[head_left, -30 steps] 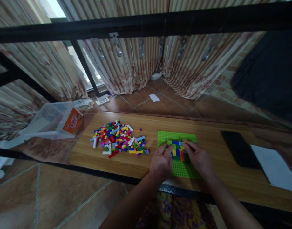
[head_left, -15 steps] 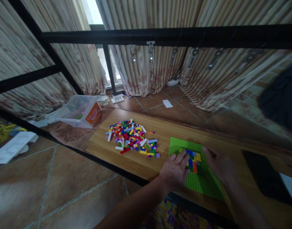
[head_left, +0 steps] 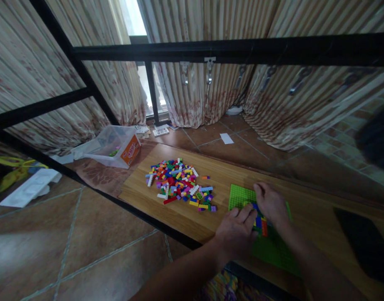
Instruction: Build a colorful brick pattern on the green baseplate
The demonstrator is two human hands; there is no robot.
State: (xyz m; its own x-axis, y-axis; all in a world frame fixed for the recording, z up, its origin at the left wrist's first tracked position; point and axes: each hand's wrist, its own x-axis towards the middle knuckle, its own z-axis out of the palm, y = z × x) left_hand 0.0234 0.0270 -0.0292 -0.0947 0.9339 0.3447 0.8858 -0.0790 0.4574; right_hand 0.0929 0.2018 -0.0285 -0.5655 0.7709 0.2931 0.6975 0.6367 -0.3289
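Observation:
On the green studded baseplate (head_left: 242, 194) sits a low block of joined toy bricks (head_left: 261, 223) in blue, red, yellow and green. My left hand (head_left: 237, 230) lies over the left side of this block, its fingers stretched out onto the bricks. Over the far right part of the block, my right hand (head_left: 271, 205) bends down with its fingers drawn together. Whatever those fingertips may hold is hidden. Both hands cover much of the build.
Left of the baseplate, a heap of loose toy bricks (head_left: 179, 182) spreads over the wooden board (head_left: 223, 167). A clear plastic bin (head_left: 116, 146) stands beyond the board's left end. A dark flat object (head_left: 361, 238) lies at the right. A black metal bar (head_left: 242, 50) crosses ahead.
My right hand has moved left from beside the baseplate's right edge onto the far side of the brick block. My left hand stays at the block's left side. The view has shifted slightly.

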